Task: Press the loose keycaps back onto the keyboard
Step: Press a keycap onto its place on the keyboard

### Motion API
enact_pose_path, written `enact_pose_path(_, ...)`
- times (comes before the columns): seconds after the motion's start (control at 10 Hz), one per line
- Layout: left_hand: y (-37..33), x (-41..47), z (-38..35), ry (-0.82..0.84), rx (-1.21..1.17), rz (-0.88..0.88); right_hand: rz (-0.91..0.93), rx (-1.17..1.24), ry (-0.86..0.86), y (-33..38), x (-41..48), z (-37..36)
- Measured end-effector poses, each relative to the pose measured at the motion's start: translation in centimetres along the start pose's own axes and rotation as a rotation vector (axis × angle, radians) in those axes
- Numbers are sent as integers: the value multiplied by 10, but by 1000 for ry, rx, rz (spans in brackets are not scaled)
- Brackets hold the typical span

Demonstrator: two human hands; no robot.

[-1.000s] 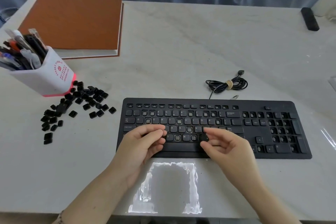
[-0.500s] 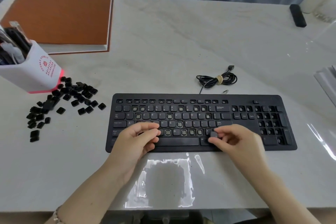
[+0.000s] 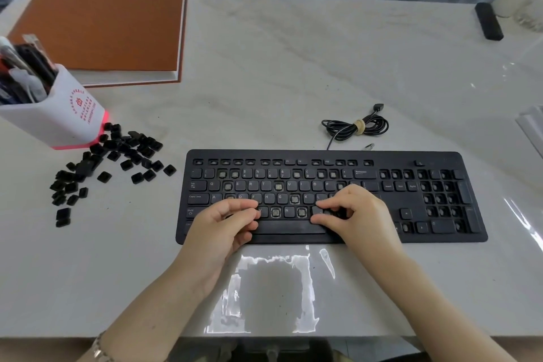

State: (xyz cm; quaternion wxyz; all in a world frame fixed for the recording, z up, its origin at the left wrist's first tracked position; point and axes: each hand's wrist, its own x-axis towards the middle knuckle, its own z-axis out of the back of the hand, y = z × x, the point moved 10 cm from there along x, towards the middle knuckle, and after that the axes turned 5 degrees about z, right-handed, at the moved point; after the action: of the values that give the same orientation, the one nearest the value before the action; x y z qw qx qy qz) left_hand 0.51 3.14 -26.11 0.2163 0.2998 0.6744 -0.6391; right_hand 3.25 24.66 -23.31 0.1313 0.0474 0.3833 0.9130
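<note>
The black keyboard (image 3: 396, 156) lies flat on the pale table (image 3: 293, 67), a little right of the middle, its long side facing the person. Many of its sockets are bare: several in the number row, a few among the letters, and most of the number pad at the right end. The loose keycaps (image 3: 117, 156) lie in a scattered black heap on the table to the left of the keyboard, apart from it.

Both hands are over the lower rows. The right hand (image 3: 358, 214) sits just right of the space bar (image 3: 288, 227) with its fingers (image 3: 323, 203) bent and their tips down on the bottom letter row. Whether a keycap is pinched or pressed beneath them I cannot tell, because the fingers cover that spot. The left hand (image 3: 223, 226) rests over the left end of the same rows, fingers loosely extended toward the right and lying close together – relaxed, with nothing visible in its grasp.

Touching the far edge of the keycap heap stands a white pen holder (image 3: 58, 117) with red print and a red base, crammed with pens. Behind it lies a brown-covered book (image 3: 102, 23). Beyond the keyboard its black cable (image 3: 355, 126) is coiled and tied. Near the far right corner of the table lies a small black bar (image 3: 489, 20).
</note>
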Motion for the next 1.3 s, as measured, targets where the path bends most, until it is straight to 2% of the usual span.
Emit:
enact_pose_path(0.3, 1, 2, 0, 4, -1, 8, 45, -35, -42, 6, -8, 8)
enact_pose_path(0.4, 1, 2, 0, 9, -3, 10, -16, 179, -80, 1, -13, 17)
enact_pose_path(0.6, 0, 2, -1, 9, -22, 16, -170, 441, -34, -8, -11, 21)
enact_pose_path(0.7, 0, 2, -1, 9, -27, 17, -137, 443, -55, -2, -7, 23)
enact_pose_path(0.9, 0, 2, -1, 12, -35, 24, -56, 335, -111, -2, -10, 25)
enact_pose_path(1.1, 1, 2, -1, 8, -44, 26, 72, 34, -118, 0, -12, 25)
enact_pose_path(1.2, 1, 2, -1, 9, -40, 27, 114, -12, -97, 1, -10, 23)
enact_pose_path(1.3, 1, 2, -1, 6, -42, 27, 169, -44, -5, 3, -6, 16)
